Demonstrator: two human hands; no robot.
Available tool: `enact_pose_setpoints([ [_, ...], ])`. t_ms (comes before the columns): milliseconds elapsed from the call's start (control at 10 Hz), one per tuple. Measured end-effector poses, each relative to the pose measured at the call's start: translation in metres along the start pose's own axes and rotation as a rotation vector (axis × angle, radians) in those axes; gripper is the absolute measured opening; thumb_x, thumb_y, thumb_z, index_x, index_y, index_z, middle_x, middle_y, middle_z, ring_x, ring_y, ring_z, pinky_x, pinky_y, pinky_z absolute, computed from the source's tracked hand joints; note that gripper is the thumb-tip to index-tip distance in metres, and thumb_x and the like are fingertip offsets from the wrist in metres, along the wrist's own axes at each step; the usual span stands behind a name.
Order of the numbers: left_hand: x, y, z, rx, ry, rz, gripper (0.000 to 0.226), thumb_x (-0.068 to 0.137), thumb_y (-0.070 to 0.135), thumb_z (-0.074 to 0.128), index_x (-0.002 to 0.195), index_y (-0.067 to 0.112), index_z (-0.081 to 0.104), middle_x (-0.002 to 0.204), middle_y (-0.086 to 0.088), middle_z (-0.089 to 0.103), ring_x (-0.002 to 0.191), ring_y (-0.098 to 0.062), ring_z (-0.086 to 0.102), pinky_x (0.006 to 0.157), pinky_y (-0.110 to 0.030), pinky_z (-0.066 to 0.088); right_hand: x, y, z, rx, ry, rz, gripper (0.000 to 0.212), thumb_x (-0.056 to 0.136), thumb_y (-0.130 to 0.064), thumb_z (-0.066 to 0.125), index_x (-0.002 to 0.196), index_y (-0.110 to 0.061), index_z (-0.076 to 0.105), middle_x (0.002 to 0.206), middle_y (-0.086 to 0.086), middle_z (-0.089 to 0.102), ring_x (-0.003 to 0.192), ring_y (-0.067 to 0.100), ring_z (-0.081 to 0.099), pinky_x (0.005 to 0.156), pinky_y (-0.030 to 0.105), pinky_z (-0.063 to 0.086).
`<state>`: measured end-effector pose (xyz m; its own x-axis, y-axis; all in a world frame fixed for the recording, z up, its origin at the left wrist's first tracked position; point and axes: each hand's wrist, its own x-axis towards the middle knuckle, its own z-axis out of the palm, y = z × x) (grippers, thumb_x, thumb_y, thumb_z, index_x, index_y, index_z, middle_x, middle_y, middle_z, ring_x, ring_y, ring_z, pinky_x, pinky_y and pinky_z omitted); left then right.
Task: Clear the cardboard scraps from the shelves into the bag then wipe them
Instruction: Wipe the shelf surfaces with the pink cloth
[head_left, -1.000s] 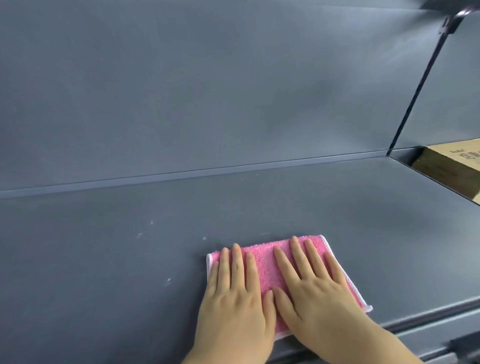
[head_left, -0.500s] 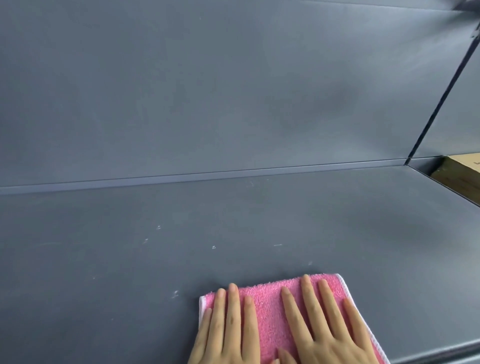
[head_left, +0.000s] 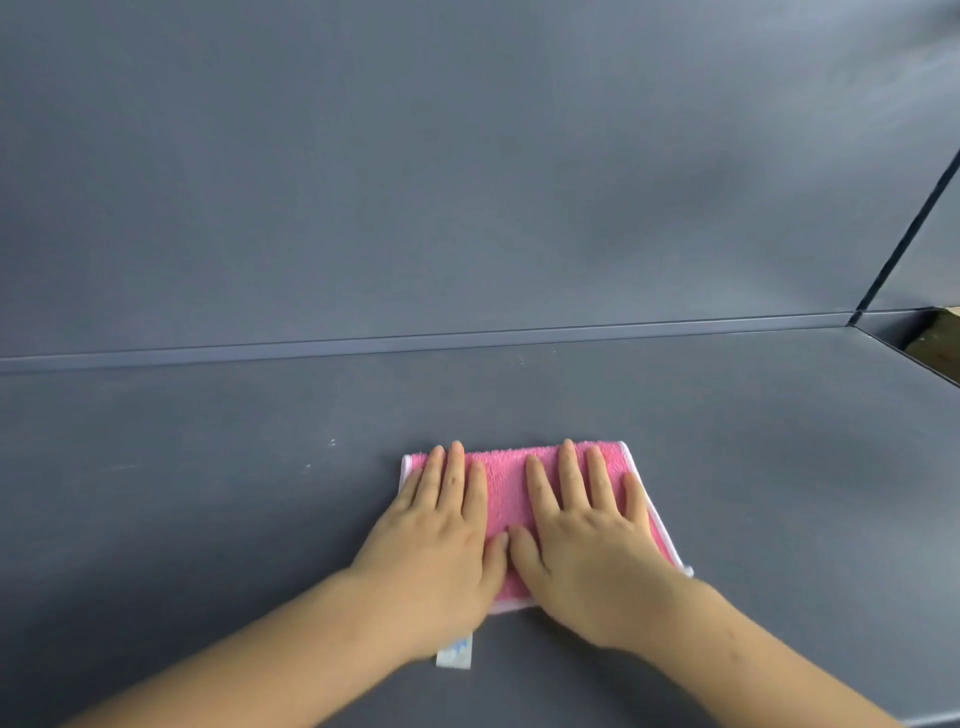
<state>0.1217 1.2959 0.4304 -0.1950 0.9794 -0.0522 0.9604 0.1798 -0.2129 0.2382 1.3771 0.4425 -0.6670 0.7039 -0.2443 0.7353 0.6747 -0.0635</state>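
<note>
A folded pink cloth with a white hem lies flat on the dark grey shelf, a little right of the middle. My left hand presses on its left half with straight fingers. Beside it, my right hand presses flat on the right half, thumbs nearly touching. A small white label of the cloth sticks out under my left wrist. A few pale specks dot the shelf left of the cloth. No cardboard scraps show on this shelf.
The grey back panel rises behind the shelf. At the far right a dark upright divider ends the bay, with a brown cardboard piece on the neighbouring lower shelf.
Both hands have pushed the pink cloth away from me, deeper onto the shelf. My forearms now stretch into view, and the cloth covers specks that lay ahead of it.
</note>
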Motion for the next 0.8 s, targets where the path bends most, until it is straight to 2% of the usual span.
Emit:
enact_pose_setpoints([
  [100,0.024,-0.010,-0.003,-0.065,-0.030,-0.018,0.063,0.099,0.036,0.009,0.144,-0.002,-0.014,0.152,-0.023,-0.019,0.143,-0.032,-0.016,0.117,-0.038,-0.009,0.023,0.001,-0.001,-0.020,0.007,-0.011,0.063,0.096,-0.045,0.012,0.147,-0.015,-0.010,0.154,0.015,-0.017,0.142,0.034,-0.016,0.112,0.053,-0.008],
  [200,0.045,-0.020,-0.001,-0.069,-0.135,-0.048,0.062,0.100,0.035,0.010,0.144,-0.003,-0.012,0.152,-0.024,-0.016,0.143,-0.032,-0.013,0.118,-0.039,-0.006,0.047,0.002,-0.006,-0.018,0.001,-0.013,0.063,0.096,-0.045,0.012,0.147,-0.015,-0.009,0.155,0.016,-0.015,0.142,0.035,-0.014,0.112,0.054,-0.005],
  [500,0.075,-0.034,-0.006,-0.184,-0.168,-0.109,0.060,0.100,0.033,0.013,0.146,0.000,-0.007,0.154,-0.021,-0.012,0.144,-0.030,-0.011,0.118,-0.037,-0.005,0.089,0.002,-0.015,0.020,0.011,0.010,0.062,0.095,-0.044,0.014,0.147,-0.019,-0.007,0.155,0.013,-0.014,0.142,0.033,-0.013,0.112,0.053,-0.005],
  [800,0.080,-0.036,-0.005,-0.194,-0.165,-0.128,0.059,0.100,0.032,0.013,0.146,0.000,-0.007,0.155,-0.020,-0.012,0.144,-0.029,-0.011,0.118,-0.037,-0.005,0.094,0.001,-0.015,0.029,0.021,0.012,0.062,0.095,-0.045,0.014,0.148,-0.019,-0.006,0.156,0.012,-0.013,0.143,0.033,-0.013,0.112,0.053,-0.005],
])
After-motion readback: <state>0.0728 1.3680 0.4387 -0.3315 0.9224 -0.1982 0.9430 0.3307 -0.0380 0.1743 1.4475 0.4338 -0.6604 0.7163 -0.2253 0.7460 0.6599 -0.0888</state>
